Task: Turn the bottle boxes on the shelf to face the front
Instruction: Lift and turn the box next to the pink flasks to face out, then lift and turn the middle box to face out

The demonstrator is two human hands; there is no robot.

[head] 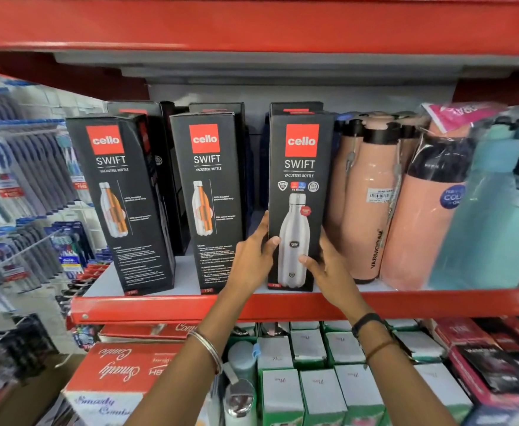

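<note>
The bottle boxes (pixel 300 198) were printed cardboard, black and smooth with a faint satin sheen — the red logo panels looked flatter and matt. The bottle pictured on the right-hand box was drawn as polished steel. The shelf (pixel 166 305) had a glossy red painted metal edge that caught the light, and its deck looked pale and matt. The peach flasks (pixel 365 210) beside the boxes looked like smooth plastic with black caps, the nearer ones wrapped in clear, shiny film — as was the teal flask (pixel 491 216). A thin, bright metal bangle (pixel 209 348) sat on the left wrist; a dark matt band (pixel 367 321) circled the right.
</note>
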